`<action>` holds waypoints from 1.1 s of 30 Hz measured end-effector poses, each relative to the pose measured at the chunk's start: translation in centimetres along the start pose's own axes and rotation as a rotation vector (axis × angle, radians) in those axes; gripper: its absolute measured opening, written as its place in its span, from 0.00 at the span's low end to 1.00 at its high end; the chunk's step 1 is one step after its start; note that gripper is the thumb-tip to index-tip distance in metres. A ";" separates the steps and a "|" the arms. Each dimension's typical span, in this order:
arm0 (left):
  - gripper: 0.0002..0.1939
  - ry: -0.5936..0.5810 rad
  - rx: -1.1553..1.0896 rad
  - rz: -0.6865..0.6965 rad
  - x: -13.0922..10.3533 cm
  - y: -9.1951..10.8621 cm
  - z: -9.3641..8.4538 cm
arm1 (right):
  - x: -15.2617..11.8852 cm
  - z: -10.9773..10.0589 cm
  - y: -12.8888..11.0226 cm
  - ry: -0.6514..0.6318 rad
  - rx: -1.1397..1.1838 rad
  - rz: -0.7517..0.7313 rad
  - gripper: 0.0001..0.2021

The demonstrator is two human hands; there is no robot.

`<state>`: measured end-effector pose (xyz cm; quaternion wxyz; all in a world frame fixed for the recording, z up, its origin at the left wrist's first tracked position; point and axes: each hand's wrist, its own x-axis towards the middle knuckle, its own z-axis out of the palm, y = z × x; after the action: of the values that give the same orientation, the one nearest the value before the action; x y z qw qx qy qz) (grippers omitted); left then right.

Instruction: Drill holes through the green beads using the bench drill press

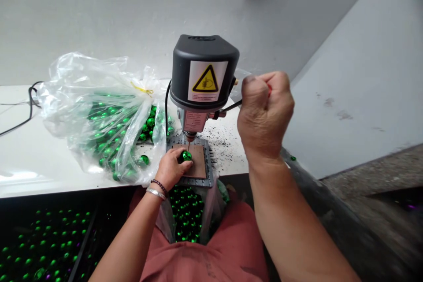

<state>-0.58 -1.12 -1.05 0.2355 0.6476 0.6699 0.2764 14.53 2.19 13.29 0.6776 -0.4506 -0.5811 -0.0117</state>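
A shiny green ball (187,156) is pinched between the thumb and fingers of my left hand (172,168), on a brown board (198,163) over the drill press base (209,172). Right above the ball stands the thin drill bit (188,146); whether its tip touches the ball I cannot tell. My right hand (266,112) is closed in a fist round the feed lever (234,105), at the right of the black drill press (205,75). A bit of red shows between its fingers.
A clear plastic bag (95,70) of green balls lies on the white table (20,158) at left. Dark shavings (224,150) litter the right side. More green balls (187,216) sit in a bag below the table edge, others in a dark bin (42,246) at lower left.
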 end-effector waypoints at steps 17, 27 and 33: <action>0.22 -0.207 -0.189 0.097 -7.3 1.1 -3.4 | -0.4 0.2 0.6 -0.016 0.038 -0.020 0.15; 0.23 -0.232 -0.485 0.066 -10.4 0.9 -3.9 | -0.9 -0.1 0.8 -0.020 0.042 -0.046 0.20; 0.24 -0.261 -0.408 0.079 -10.8 0.4 -3.7 | -1.2 0.0 0.9 -0.012 0.060 -0.059 0.18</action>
<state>-2.23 -12.14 1.51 0.4351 0.6425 0.5383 0.3289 14.66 2.08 11.77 0.6868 -0.4128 -0.5981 -0.0115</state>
